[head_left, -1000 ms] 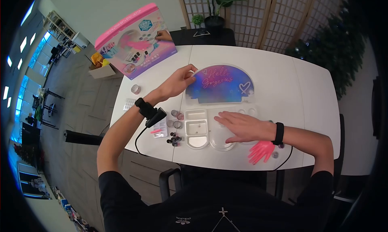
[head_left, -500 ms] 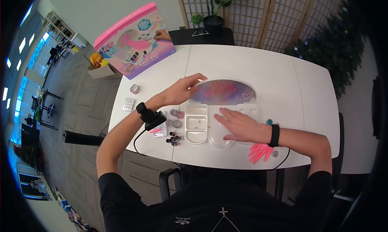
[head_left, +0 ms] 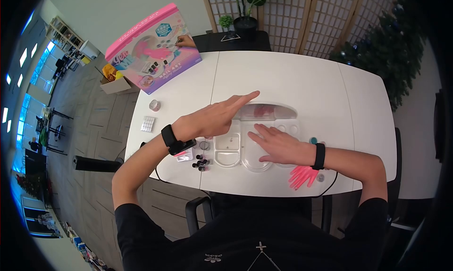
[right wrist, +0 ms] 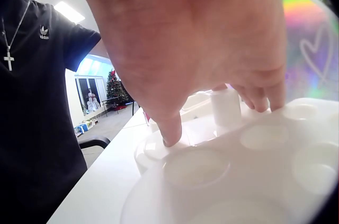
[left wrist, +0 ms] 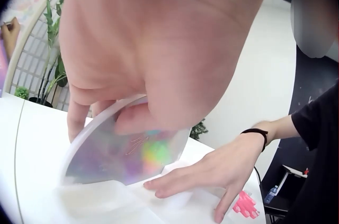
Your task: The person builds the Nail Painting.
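My left hand (head_left: 212, 119) is at the upper left edge of a half-round iridescent panel (head_left: 278, 112), thumb on its front face and fingers behind. In the left wrist view, the panel (left wrist: 95, 158) stands steeply at the back of a white plastic tray (head_left: 228, 159). A heart outline marks the panel (right wrist: 318, 44) in the right wrist view. My right hand (head_left: 283, 147) lies spread over the tray's middle, its fingertips down at the surface. Round wells line the tray (right wrist: 265, 163) nearby. A white peg (right wrist: 226, 107) rises beside the fingers.
Small dark-capped bottles (head_left: 201, 164) stand left of the tray. A pink model hand (head_left: 303, 177) lies to its right, near a teal-topped pot (head_left: 313, 140). At the far left are a clear jar (head_left: 155, 105), a white sheet (head_left: 147, 124) and a large nail art box (head_left: 155, 51).
The panel has swung from leaning back to standing much steeper, showing a narrower face. My left hand has travelled with its edge, rightward and nearer me. My right hand stays on the tray.
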### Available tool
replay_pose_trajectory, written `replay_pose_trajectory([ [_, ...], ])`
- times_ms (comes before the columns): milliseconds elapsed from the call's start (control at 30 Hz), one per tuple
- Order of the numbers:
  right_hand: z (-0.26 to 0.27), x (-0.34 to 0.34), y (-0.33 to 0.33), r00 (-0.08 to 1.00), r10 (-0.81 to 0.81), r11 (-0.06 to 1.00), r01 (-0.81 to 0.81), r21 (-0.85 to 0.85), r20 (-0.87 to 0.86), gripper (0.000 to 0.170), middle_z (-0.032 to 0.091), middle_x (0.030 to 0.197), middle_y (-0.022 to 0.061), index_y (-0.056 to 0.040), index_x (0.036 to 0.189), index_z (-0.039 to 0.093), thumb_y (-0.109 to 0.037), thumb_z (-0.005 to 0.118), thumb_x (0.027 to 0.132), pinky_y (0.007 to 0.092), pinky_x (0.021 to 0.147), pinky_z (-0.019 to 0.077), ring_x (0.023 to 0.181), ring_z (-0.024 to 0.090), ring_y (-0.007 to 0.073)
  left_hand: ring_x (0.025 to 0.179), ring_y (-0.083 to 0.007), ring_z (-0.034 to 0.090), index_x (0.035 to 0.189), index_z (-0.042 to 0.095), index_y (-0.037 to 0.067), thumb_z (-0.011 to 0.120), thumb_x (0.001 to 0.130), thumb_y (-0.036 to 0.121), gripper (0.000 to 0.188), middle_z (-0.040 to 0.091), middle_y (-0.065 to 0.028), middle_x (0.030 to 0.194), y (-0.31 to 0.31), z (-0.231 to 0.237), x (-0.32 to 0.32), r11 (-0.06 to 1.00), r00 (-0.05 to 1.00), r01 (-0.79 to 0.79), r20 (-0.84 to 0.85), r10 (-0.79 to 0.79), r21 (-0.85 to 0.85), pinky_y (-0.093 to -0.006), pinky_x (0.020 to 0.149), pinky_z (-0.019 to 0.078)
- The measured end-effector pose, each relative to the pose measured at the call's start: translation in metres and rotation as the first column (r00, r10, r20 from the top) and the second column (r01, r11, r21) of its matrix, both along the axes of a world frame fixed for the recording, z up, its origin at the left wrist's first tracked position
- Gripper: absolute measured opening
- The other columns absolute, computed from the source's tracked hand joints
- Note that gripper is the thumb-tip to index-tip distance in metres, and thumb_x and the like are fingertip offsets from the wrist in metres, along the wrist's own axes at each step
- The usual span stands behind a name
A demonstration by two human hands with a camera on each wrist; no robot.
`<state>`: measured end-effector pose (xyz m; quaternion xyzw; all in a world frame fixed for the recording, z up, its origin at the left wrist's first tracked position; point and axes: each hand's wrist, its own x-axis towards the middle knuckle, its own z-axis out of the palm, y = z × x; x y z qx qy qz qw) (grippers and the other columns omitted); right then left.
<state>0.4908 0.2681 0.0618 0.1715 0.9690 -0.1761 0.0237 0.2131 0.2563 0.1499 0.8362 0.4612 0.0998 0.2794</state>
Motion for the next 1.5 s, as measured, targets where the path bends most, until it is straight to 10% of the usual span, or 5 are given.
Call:
replay_pose_trajectory([
  [133, 0.004, -0.001, -0.001, 1.0, 0.002, 1.0, -0.002, 0.008, 0.017, 0.091, 0.045, 0.156, 0.0374, 0.0037, 0.161, 0.042, -0.034, 0.087, 0.092, 0.0532, 0.118, 0.0494, 0.146, 0.052, 0.0507, 0.14, -0.0427, 0.059, 0.174, 0.032, 0.019, 0.055, 0.099, -0.002, 0.081, 0.057, -0.0237, 0.155, 0.011, 0.002, 0.014, 0.961, 0.993, 0.095, 0.044, -0.11, 0.261, -0.0531, 0.109, 0.0567],
  [333, -0.001, 0.0, -0.002, 1.0, 0.003, 1.0, -0.003, 0.028, -0.014, 0.09, 0.046, 0.153, 0.0355, 0.004, 0.159, 0.042, -0.033, 0.089, 0.091, 0.0529, 0.116, 0.0498, 0.143, 0.053, 0.0495, 0.125, -0.0395, 0.069, 0.167, 0.048, 0.017, 0.047, 0.119, 0.031, 0.049, 0.069, -0.0186, 0.139, 0.026, 0.005, 0.038, 0.992, 0.992, 0.127, -0.005, -0.127, 0.001, -0.0505, 0.105, 0.0566],
  [733, -0.001, -0.002, -0.001, 1.0, -0.012, 1.0, 0.012, 0.0, -0.004, 0.094, 0.044, 0.155, 0.0351, 0.0038, 0.16, 0.041, -0.033, 0.09, 0.089, 0.0533, 0.116, 0.0498, 0.145, 0.051, 0.0486, 0.122, -0.035, 0.068, 0.163, 0.053, 0.027, 0.056, 0.115, 0.028, 0.048, 0.064, -0.0104, 0.142, 0.013, -0.008, 0.048, 0.98, 0.994, 0.084, -0.083, -0.069, 0.183, -0.0494, 0.095, 0.0617],
  [1033, -0.002, -0.001, 0.001, 0.996, -0.022, 0.998, 0.028, 0.062, -0.085, 0.09, 0.053, 0.15, 0.0317, 0.0038, 0.16, 0.043, -0.031, 0.086, 0.09, 0.0497, 0.109, 0.0571, 0.14, 0.057, 0.0448, 0.162, -0.0418, 0.034, 0.176, 0.035, 0.024, 0.044, 0.118, 0.046, 0.063, 0.035, -0.0202, 0.177, 0.027, -0.019, 0.036, 0.977, 0.994, 0.064, -0.099, -0.045, 0.205, -0.0588, 0.134, 0.0236],
  [1500, 0.064, 0.208, -0.023, 0.782, -0.59, 0.802, 0.596, 0.035, 0.199, 0.031, 0.078, 0.101, 0.0161, -0.0015, 0.12, 0.073, -0.024, 0.074, 0.1, 0.0476, 0.087, 0.0598, 0.098, 0.076, 0.037, 0.136, -0.0386, 0.064, 0.135, 0.073, 0.002, 0.058, 0.104, -0.002, 0.034, 0.073, -0.0171, 0.14, -0.181, 0.062, 0.056, 0.974, 0.876, -0.215, 0.454, 0.161, 0.068, -0.045, 0.117, 0.0476],
])
